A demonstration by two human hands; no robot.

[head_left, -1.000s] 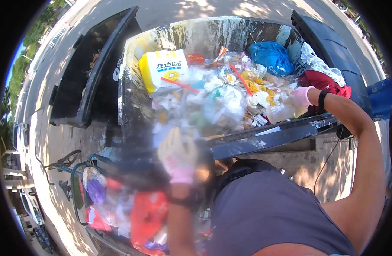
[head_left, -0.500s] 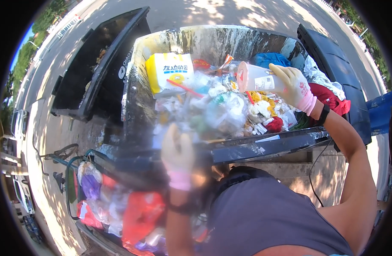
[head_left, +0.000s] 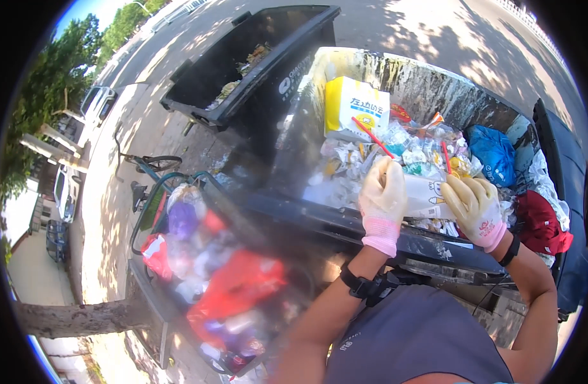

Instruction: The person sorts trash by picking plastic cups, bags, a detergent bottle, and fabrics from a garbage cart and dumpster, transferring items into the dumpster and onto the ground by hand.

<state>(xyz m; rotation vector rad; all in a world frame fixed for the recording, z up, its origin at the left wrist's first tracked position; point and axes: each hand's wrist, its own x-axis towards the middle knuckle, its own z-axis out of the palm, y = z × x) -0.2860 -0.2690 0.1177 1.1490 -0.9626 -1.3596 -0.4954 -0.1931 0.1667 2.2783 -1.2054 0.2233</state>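
My right hand (head_left: 474,208), in a cream-coated glove with a pink cuff, is closed around the right end of a clear plastic drink cup (head_left: 425,197) with printed figures. The cup lies sideways over the open waste bin (head_left: 345,214). At its other end is my left hand (head_left: 383,198), gloved alike, fingers pressed together. That end is hidden behind the glove, so what these fingers grip cannot be made out. A red straw (head_left: 373,137) slants from a yellow and white bag (head_left: 357,109) toward my left fingertips. Another red straw (head_left: 446,157) stands just above my right hand.
Mixed rubbish fills the bin, with a blue bag (head_left: 491,155) and dark red cloth (head_left: 542,224) at its right. A second black bin (head_left: 243,83) stands behind left. Nearer left is a cart of bagged waste (head_left: 239,288), beside a tree trunk (head_left: 83,318).
My left hand has come up and right to the cup. My right hand has brought the cup nearer and lower. The view has turned, shifting the bins rightward.
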